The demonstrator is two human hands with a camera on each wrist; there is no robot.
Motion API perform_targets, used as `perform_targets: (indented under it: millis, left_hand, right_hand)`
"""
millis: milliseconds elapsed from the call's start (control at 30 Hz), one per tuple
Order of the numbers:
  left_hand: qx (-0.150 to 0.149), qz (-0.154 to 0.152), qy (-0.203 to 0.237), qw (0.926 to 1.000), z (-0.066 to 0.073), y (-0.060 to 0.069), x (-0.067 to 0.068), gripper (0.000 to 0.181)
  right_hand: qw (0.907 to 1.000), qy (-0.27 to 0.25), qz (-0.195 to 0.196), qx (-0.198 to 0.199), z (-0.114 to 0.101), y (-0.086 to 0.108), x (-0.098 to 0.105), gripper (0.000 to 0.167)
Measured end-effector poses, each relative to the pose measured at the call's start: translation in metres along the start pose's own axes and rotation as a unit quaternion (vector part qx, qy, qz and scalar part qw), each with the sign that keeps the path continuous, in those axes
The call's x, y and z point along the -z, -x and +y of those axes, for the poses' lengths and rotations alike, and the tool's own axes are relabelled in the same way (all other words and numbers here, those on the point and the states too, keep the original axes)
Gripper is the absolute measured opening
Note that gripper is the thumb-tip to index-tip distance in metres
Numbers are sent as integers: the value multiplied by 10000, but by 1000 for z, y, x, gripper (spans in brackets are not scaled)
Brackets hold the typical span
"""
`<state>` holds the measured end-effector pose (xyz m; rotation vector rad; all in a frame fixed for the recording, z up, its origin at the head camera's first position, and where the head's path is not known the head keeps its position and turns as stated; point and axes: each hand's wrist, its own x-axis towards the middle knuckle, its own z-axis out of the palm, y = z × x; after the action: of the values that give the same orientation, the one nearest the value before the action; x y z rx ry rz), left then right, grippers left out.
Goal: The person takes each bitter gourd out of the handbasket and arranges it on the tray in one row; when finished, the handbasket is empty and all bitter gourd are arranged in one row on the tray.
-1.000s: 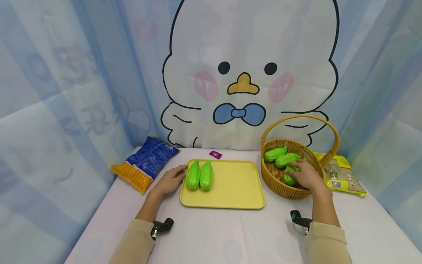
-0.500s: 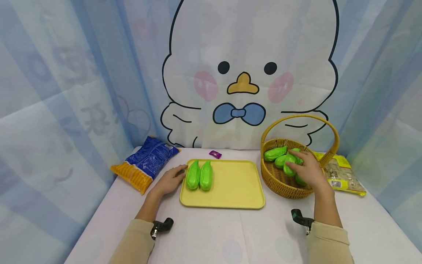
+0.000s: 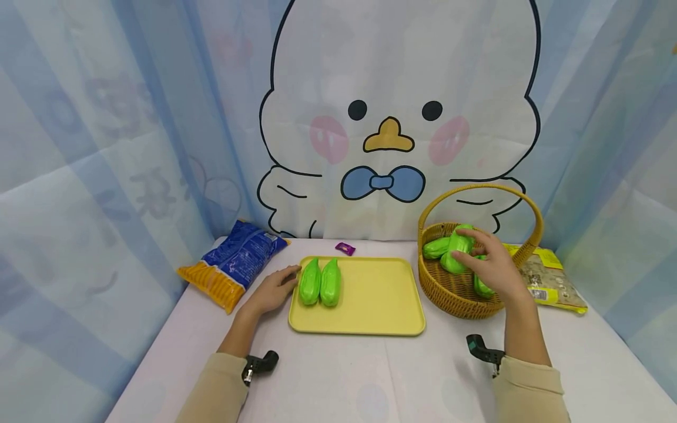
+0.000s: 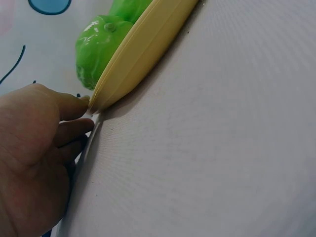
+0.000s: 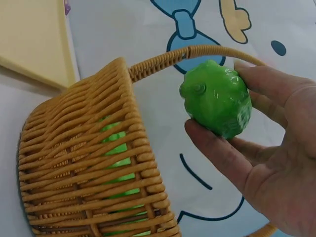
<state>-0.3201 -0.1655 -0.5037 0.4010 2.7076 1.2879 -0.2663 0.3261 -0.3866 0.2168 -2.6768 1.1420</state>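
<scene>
My right hand (image 3: pixel 496 269) pinches a glossy, lumpy green bitter melon (image 3: pixel 455 254) between thumb and fingers, above the wicker basket (image 3: pixel 449 298). In the right wrist view, this bitter melon (image 5: pixel 217 101) shows its blunt, knobbed end, raised clear of the basket's rim. Other bitter melons lie inside, one at the left (image 3: pixel 435 249) and one at the right (image 3: pixel 482 288), partly covered by the hand. My left hand (image 3: pixel 274 289) touches the left edge of the yellow tray (image 3: pixel 370 299) with its fingertips. Two bitter melons, one left (image 3: pixel 309 282) and one right (image 3: pixel 331 283), lie side by side on the tray.
A blue and orange bag (image 3: pixel 235 261) lies left of the tray. A small purple wrapped candy (image 3: pixel 345 248) sits behind it. The basket's tall handle (image 3: pixel 478 187) arches over its opening. A yellow, clear-fronted packet (image 3: pixel 550 279) lies right of the basket.
My right hand has taken hold of a bitter melon in the basket and lifted it up, slightly left. My left hand stays at the tray's edge.
</scene>
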Motion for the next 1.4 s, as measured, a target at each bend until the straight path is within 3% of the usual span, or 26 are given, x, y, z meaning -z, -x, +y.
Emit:
perform_targets:
  millis: [467,667,867,1200,1400]
  left_hand:
    - [95,-4,-94,9999,-3,-1,0,48]
    - [26,0,-44,10000,-3,-1,-1,48]
    - [9,22,-34,10000,-2,-1,-1,48]
    - [43,1,-55,10000,-3,-1,-1,48]
    - [40,3,-76,10000,-4,-2,-1,48]
  right_hand:
    - [9968,-554,-77,579,-25,4,0,58]
    - [9912,-985,-317,823,-39,4,-8,57]
    - [9859,-1389,-541,764,-46,1,-22,59]
    - [9875,-1450,-309,538,-52,-7,-51,61]
    - [9870,-1445,-460,529,-53,-13,-73,63]
